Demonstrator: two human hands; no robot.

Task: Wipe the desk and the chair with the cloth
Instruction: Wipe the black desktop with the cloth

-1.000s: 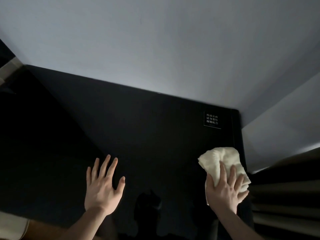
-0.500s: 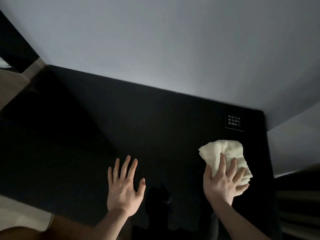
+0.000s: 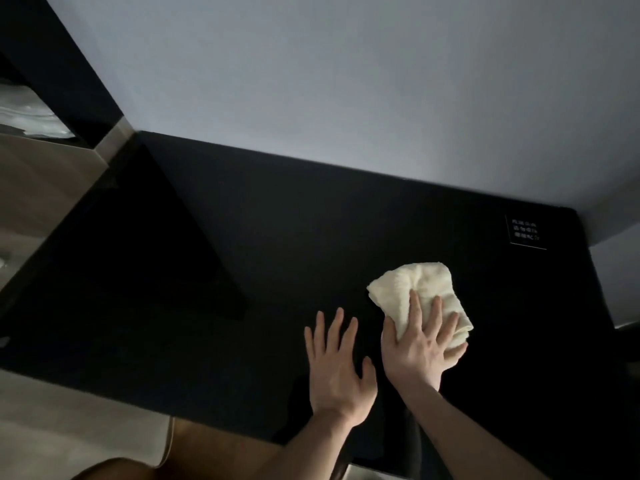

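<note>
On the right half of the desk (image 3: 277,237), well short of the far wall, the cloth (image 3: 412,285) lies bunched and flat under the right hand (image 3: 420,344), whose straight, spread fingers (image 3: 414,306) press its near part down rather than curl round it, though the little-finger side may wrap the edge, which is too dim to tell. Most of the cloth sticks out ahead of the fingertips, toward the wall and slightly left, so the wad leads the hand on a push away and trails it on a pull back. Its longer side seems to run from far left to near right, roughly across the forearm's line. The left hand (image 3: 337,372) rests flat on the bare desk just beside the right, fingers splayed and holding nothing; it reads as a brace. Left of both hands a wide stretch of dark desk reaches to the far left corner, while a small printed label (image 3: 525,232) sits near the far right corner. Judging by this, the next stroke likely carries the cloth leftward, and the bracing hand stands directly in that path, so it would have to shift first. No chair can be made out for certain.
</note>
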